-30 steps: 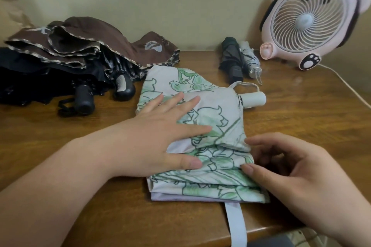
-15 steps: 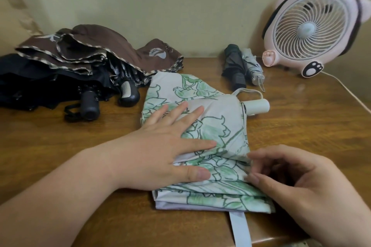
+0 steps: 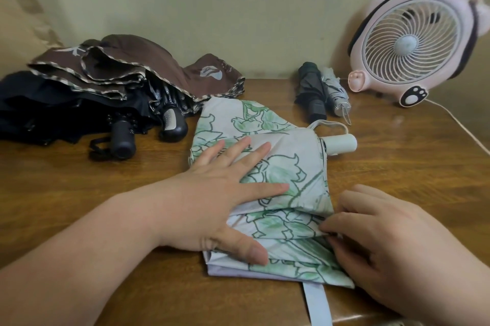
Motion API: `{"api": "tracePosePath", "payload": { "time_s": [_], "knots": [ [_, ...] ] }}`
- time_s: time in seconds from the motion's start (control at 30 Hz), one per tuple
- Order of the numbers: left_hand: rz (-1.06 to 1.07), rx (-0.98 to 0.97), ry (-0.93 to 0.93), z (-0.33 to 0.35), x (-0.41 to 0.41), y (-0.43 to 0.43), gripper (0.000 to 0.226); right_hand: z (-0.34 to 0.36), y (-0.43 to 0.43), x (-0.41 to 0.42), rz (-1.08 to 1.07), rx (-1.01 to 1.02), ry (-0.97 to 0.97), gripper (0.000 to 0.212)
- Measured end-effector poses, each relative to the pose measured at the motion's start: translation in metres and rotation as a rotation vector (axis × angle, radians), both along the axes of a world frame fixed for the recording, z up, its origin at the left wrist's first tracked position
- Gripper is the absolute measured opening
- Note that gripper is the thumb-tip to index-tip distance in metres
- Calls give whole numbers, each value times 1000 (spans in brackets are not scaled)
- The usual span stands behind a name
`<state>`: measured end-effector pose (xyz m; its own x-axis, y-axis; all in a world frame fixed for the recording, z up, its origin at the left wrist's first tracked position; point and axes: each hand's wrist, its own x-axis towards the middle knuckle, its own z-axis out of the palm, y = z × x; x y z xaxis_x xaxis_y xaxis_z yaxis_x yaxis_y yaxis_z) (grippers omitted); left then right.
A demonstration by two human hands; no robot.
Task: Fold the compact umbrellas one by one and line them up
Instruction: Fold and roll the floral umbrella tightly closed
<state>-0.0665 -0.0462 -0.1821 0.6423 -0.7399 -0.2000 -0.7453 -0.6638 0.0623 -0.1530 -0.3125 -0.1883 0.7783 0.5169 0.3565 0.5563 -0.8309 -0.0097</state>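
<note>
A left hand [image 3: 212, 198] presses flat on the green-floral compact umbrella [image 3: 291, 166] at the near middle of the wooden table [image 3: 79, 193]; the right hand [image 3: 384, 240] pinches an edge pleat. Its fabric looks light, soft and slippery, best held by the folds. Two folded umbrellas [image 3: 315, 89] lie far right beside a pink fan [image 3: 408, 44].

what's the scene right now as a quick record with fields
being folded: floral umbrella, flat on the table
left hand: pressing flat on it
right hand: pinching a fold at its right edge
strap: hanging over the front edge
already folded: dark umbrella and grey umbrella, side by side by the fan
not yet folded: brown umbrella on black umbrella, back left
</note>
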Motion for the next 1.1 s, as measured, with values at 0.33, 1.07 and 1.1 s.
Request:
{"api": "tracePosePath", "payload": {
  "time_s": [0.33, 1.07, 1.1],
  "knots": [
    [11, -42, -58, -7, 6, 2, 59, 5, -5, -2, 44, -32, 40, 12],
    [155, -341, 194, 13, -15, 1, 46, 27, 37, 42, -9, -257, 260, 19],
    [197, -376, 216, 14, -16, 0, 50, 23, 32, 41, 6, -253, 213, 20]
  ]
}}
